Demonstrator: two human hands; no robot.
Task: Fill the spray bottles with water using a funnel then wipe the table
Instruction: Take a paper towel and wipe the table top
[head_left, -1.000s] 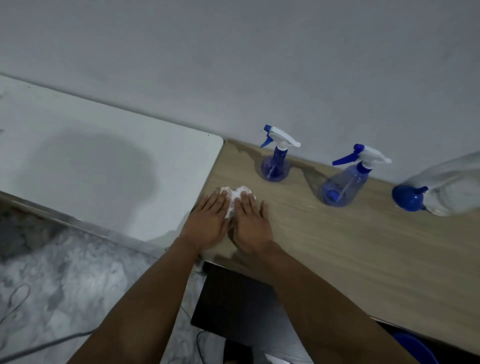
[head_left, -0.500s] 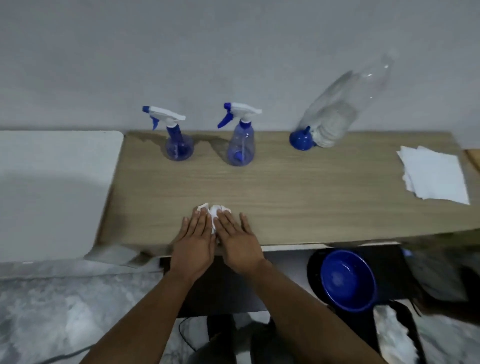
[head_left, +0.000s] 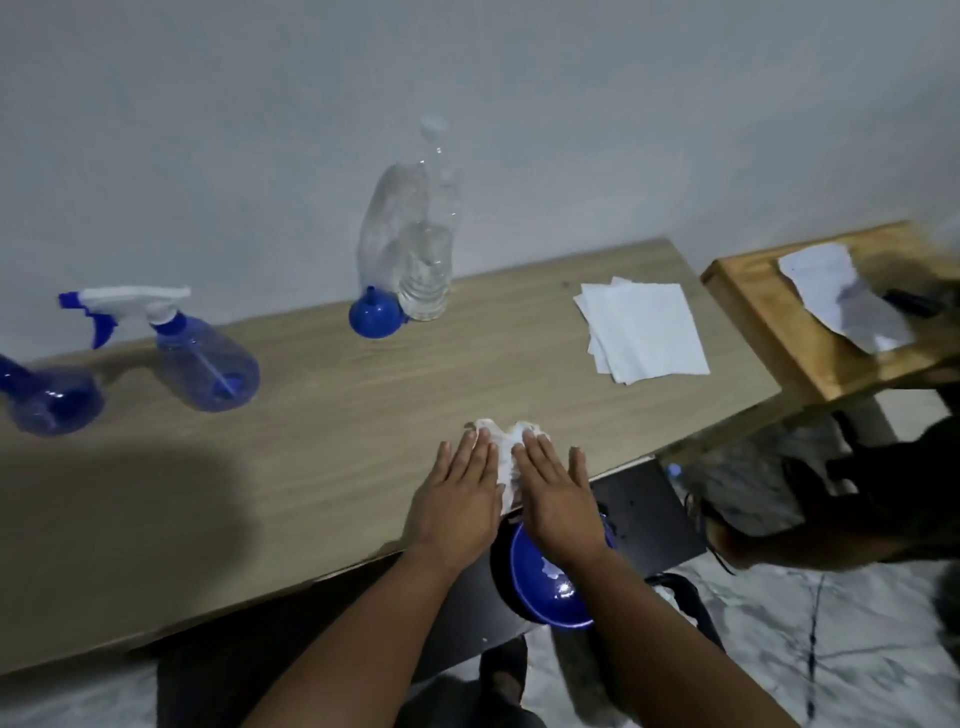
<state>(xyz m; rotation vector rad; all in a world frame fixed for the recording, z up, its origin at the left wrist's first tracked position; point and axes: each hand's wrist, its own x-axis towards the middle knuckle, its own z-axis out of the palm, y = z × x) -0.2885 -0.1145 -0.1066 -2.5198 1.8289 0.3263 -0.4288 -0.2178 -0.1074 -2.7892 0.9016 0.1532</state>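
My left hand (head_left: 460, 493) and my right hand (head_left: 558, 499) lie flat side by side near the front edge of the wooden table (head_left: 311, 415). Both press down on a crumpled white tissue (head_left: 506, 449), which shows between and beyond the fingers. Two blue spray bottles with white trigger heads stand at the back left: one (head_left: 208, 358) whole, the other (head_left: 47, 400) cut off by the frame edge. A blue funnel (head_left: 375, 314) lies on its side against a clear water bottle (head_left: 415, 244) by the wall.
A stack of white paper napkins (head_left: 644, 332) lies at the table's right end. A wooden side table (head_left: 753, 306) with a sheet of paper (head_left: 847, 301) adjoins on the right. A blue bowl (head_left: 545, 587) sits below the table's front edge, under my right wrist.
Both hands have slid the tissue to the right along the table, from its left end to right of the middle. The view has swung right with them.
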